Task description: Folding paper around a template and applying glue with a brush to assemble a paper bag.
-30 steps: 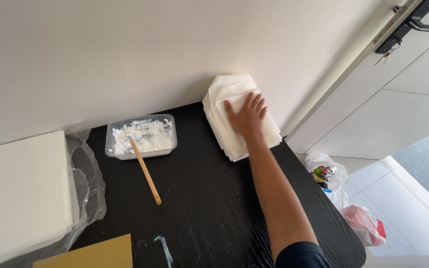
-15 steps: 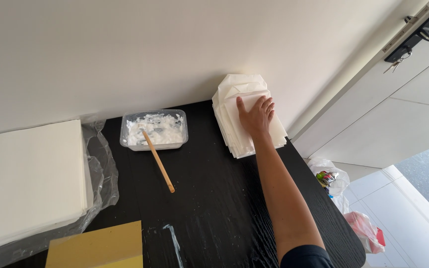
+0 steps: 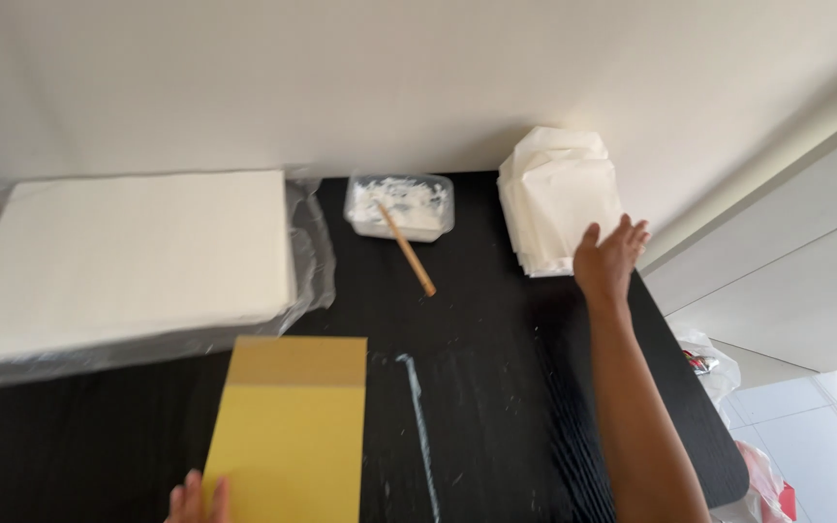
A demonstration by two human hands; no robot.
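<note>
Resting at the far right corner of the black wood-grain surface (image 3: 496, 387), against the pale wall, lies the stack of thin white paper sheets (image 3: 559, 199). The right hand (image 3: 607, 261) reaches to its near right edge; its fingers (image 3: 632, 235) are spread and slightly raised, their tips over the lower right corner of the stack, the palm hanging past the sheets above the dark top. Whether the tips press the paper I cannot tell.

Just left of the stack, at the far edge, sits a clear plastic tub of white paste (image 3: 399, 205), with a thin wooden stick (image 3: 407, 250) leaning out of it toward the middle. A white smear (image 3: 418, 416) runs down the middle of the surface. Further left, a large flat white slab on crinkled clear plastic wrap (image 3: 133, 257) fills the far left corner. At the near edge lies a yellow card sheet (image 3: 293, 436); the left hand (image 3: 196, 499) shows only its fingers, close together, touching the sheet's near left corner.
</note>
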